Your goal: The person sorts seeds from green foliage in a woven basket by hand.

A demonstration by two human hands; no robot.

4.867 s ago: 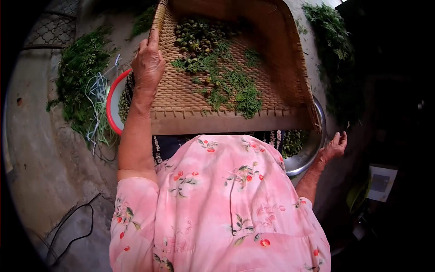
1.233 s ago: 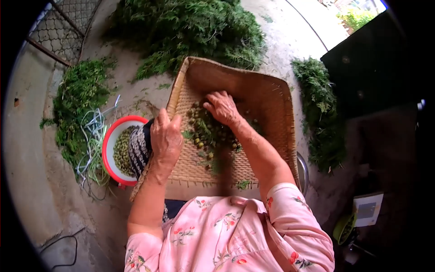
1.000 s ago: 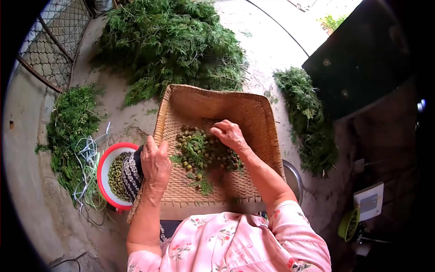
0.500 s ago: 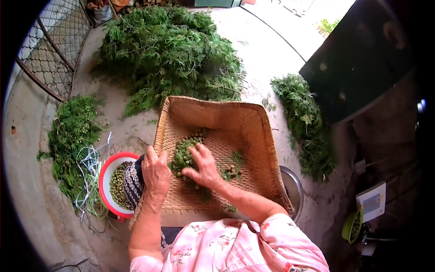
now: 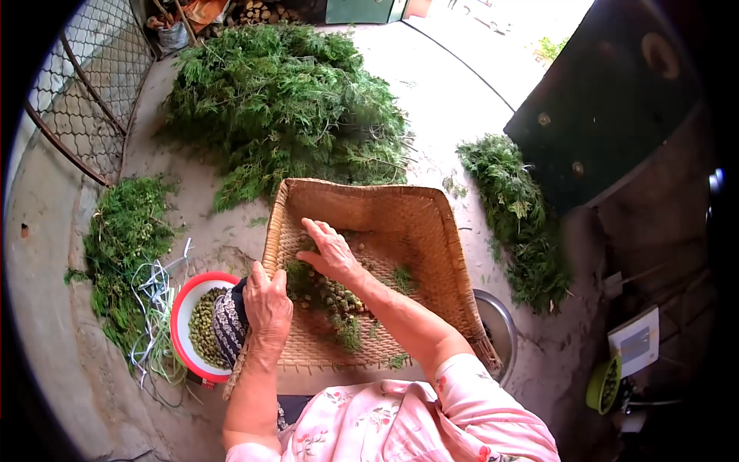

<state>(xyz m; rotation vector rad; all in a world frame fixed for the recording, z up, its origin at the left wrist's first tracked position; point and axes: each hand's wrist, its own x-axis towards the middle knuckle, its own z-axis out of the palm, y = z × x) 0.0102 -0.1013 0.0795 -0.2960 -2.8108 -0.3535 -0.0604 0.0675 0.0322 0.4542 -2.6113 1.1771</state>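
A woven basket (image 5: 416, 246) with raised sides lies tilted across my lap. My left hand (image 5: 269, 304) grips its left rim. Inside, small round green cones (image 5: 342, 296) and bits of leafy sprig (image 5: 348, 333) are spread on the weave. Just above them, toward the far left of the basket floor, hovers my right hand (image 5: 329, 250), fingers stretched out and apart, apparently holding nothing; part of the cones is hidden beneath it. To the left stands a red-rimmed white basin (image 5: 178, 339) with many similar cones (image 5: 204, 329), beside my patterned-cloth-covered knee (image 5: 229, 323).
A large heap of green branches (image 5: 292, 108) lies ahead. Smaller branch piles sit at left (image 5: 127, 246) and right (image 5: 512, 208). Plastic strings (image 5: 158, 300) lie by the basin. A metal bowl (image 5: 504, 331) stands right of the basket, and a green bowl (image 5: 603, 385) farther right.
My right hand has moved up and left across the basket, away from the sprigs it was among. Cones and sprigs now lie more spread toward me. My left hand still holds the rim.
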